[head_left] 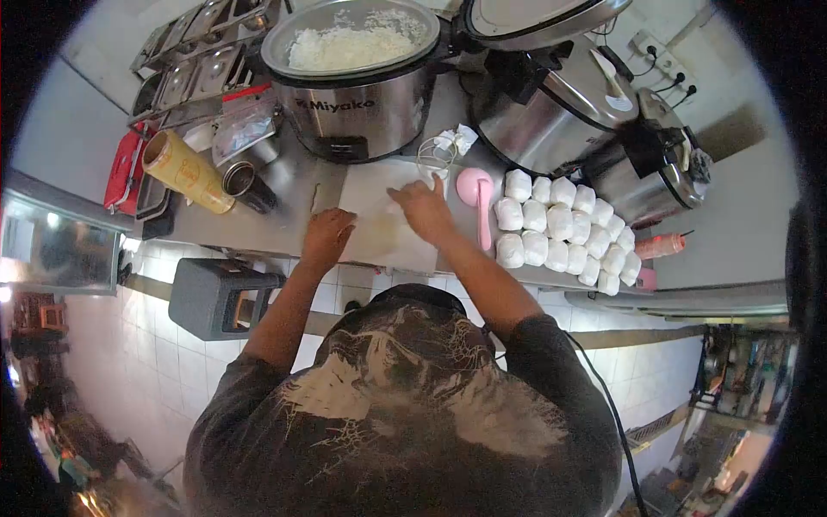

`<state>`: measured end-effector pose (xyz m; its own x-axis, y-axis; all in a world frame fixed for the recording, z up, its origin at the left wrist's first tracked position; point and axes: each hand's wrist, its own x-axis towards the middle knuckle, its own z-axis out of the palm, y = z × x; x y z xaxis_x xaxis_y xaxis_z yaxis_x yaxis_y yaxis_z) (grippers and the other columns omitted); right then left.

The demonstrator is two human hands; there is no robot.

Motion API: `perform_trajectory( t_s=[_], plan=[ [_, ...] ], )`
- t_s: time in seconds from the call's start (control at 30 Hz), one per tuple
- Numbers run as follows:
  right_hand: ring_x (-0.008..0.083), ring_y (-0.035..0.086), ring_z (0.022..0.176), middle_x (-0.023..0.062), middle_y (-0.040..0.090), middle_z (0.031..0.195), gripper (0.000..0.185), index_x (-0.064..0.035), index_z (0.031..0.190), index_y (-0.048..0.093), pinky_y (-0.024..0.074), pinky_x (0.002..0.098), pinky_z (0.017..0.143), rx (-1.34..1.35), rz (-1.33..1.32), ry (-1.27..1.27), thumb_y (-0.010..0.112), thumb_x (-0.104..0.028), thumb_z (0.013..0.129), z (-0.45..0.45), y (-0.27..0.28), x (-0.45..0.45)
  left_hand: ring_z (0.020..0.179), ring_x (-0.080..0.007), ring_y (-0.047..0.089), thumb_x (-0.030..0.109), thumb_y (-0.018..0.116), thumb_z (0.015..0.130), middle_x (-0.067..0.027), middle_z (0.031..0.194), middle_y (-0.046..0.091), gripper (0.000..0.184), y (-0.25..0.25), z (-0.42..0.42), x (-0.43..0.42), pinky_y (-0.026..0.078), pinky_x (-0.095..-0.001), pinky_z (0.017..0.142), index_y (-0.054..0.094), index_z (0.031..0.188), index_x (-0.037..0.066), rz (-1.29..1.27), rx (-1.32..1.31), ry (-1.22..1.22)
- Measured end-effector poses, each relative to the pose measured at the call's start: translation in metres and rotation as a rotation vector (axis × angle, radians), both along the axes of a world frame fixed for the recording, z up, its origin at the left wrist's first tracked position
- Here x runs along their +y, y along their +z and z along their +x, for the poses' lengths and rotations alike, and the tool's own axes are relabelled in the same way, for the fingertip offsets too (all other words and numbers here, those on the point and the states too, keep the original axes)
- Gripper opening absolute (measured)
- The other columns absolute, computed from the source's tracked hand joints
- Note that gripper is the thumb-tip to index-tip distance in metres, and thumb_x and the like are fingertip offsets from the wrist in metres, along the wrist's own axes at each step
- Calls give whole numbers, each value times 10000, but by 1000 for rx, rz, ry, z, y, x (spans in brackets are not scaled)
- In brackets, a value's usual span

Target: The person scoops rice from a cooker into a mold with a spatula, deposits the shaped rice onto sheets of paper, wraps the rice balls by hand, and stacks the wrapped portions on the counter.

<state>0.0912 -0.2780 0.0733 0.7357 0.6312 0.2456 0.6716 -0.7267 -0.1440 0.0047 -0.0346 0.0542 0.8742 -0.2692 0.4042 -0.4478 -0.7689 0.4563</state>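
Paper lies flat on the counter before us. Our left hand curls at its left edge; we cannot tell whether it pinches anything. Our right hand is open over the sheet, fingers spread. To the right we have a pink scoop and rows of white bundles, their contents hidden. Leftward stands a dark cup, its inside unclear. Farther back, a Miyako cooker holds a heap of white rice.

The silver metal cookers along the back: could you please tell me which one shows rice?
The silver metal cooker labelled Miyako, leftmost of them; white rice shows in its open top, but none in the middle cooker or right-hand cooker.
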Motion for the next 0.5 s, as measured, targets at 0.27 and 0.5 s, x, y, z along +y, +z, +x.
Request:
perform_trajectory(
  t_s=[0.27,0.5],
  plan=[
    [284,537,1193,94,607,1137,351,-126,1165,671,352,472,1099,204,123,2,669,-142,815,35,-8,-23,794,-389,602,71,689,793,-179,839,588,121,-25,31,28,490,-472,690,594,840,13,-160,-14,292],
    [310,440,1323,133,521,1372,596,-156,1367,516,354,448,1097,140,254,144,726,-213,812,56,-28,22,787,-391,598,101,717,797,-182,822,591,173,-42,29,29,476,-459,682,576,840,11,-149,104,335]
  ],
)
